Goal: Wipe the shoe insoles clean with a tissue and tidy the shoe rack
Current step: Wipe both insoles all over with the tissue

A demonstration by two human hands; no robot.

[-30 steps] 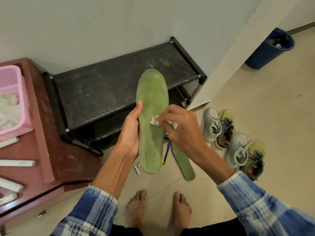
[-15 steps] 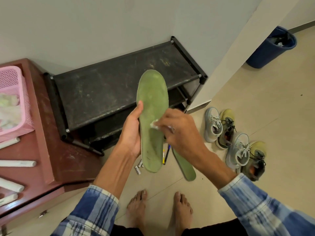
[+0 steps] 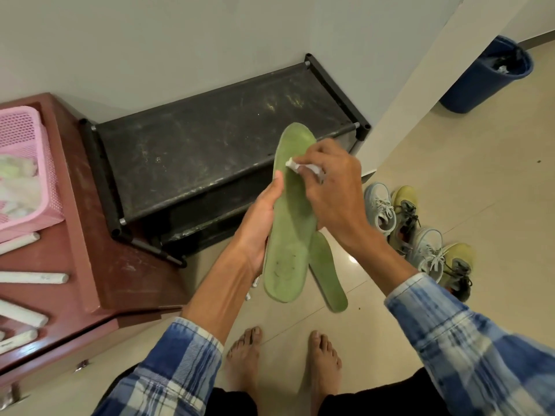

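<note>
My left hand (image 3: 260, 226) grips a green insole (image 3: 289, 235) from its left edge, thumb on the upper face, toe end pointing away from me. My right hand (image 3: 333, 190) pinches a small wad of white tissue (image 3: 295, 165) and presses it on the insole's toe half. A second green insole (image 3: 327, 274) lies on the floor, partly hidden behind the held one. The black shoe rack (image 3: 210, 157) stands against the wall; its top shelf is dusty and bare.
Several sneakers (image 3: 417, 232) stand on the tiled floor at the right. A blue bin (image 3: 483, 76) is at the far right. At the left, a reddish-brown cabinet (image 3: 90, 253) carries a pink basket (image 3: 27, 175) and white chalk-like sticks (image 3: 33, 277). My bare feet (image 3: 282, 355) are below.
My right hand has slid the tissue up the insole from the middle toward the toe. The insole's toe now tilts to the right.
</note>
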